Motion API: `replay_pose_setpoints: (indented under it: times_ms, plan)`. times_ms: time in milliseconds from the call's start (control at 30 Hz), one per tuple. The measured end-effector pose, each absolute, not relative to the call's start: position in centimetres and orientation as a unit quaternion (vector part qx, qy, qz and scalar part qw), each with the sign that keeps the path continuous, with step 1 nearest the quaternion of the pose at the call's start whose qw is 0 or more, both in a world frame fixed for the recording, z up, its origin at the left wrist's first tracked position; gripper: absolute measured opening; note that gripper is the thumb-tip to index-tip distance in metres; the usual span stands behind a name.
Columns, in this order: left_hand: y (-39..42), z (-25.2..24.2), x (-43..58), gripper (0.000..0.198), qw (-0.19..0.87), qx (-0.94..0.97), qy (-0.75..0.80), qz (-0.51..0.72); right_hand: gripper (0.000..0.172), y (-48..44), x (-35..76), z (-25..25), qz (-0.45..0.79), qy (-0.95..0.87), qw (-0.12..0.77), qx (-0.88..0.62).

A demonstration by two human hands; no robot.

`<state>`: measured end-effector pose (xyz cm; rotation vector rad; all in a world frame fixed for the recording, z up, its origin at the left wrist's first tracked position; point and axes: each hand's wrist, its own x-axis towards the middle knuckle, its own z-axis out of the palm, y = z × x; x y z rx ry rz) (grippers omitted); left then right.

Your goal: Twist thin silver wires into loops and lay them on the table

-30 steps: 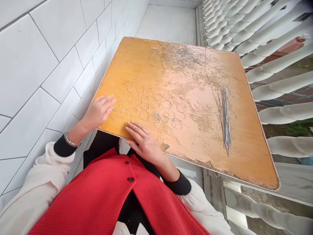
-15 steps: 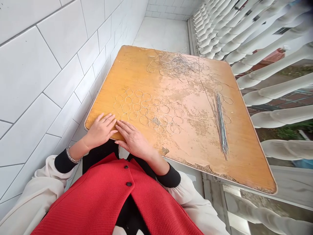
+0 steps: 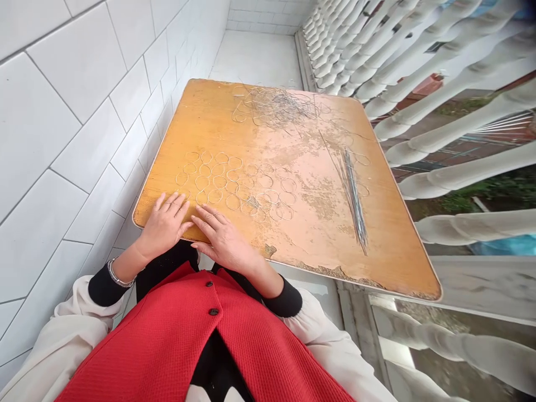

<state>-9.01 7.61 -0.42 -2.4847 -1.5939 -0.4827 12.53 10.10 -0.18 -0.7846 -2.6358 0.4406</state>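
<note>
My left hand (image 3: 164,224) rests palm down at the table's near left edge, fingers stretched out and nothing held. Close beside it, my right hand (image 3: 226,237) lies flat on the same edge, also with fingers extended and holding nothing. Just beyond my fingertips, several thin wire rings (image 3: 220,182) are spread out flat, roughly in rows. A small grey bit (image 3: 253,202) lies among them, too small to name. On the right part of the table is a bundle of straight wires (image 3: 355,201). A tangled heap of wire (image 3: 288,106) sits at the far edge.
The worn wooden table (image 3: 293,237) has peeling patches and a chipped near edge. A white tiled wall (image 3: 92,128) runs along the left. White balusters (image 3: 460,181) stand along the right, with greenery and a roof beyond.
The camera view has shifted, so the table and wires appear further left. My hands have drawn slightly apart at the fingertips; the wire things keep their places on the table.
</note>
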Motion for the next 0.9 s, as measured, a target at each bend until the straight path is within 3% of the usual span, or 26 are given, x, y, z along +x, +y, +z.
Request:
replay_pose_setpoints:
  times_ms: [233,500,700,900]
  plan:
    - [4.9,-0.6,-8.5,0.036,0.112,-0.839,-0.47,-0.249,0.034,7.6,18.4,0.0,0.09,-0.899,0.3,-0.305]
    - [3.7,-2.6,-7.7,0.033,0.101,-0.861,-0.388,-0.312,0.019,6.9,24.5,-1.7,0.042,-0.795,0.411,-0.444]
    - [3.3,-3.2,-6.7,0.035,0.078,-0.858,-0.385,-0.331,0.017,6.6,23.9,-2.0,0.021,-0.793,0.424,-0.437]
    - [3.5,-2.6,-7.0,0.035,0.057,-0.868,-0.374,-0.323,0.024,6.9,24.4,-0.6,0.088,-0.823,0.388,-0.405]
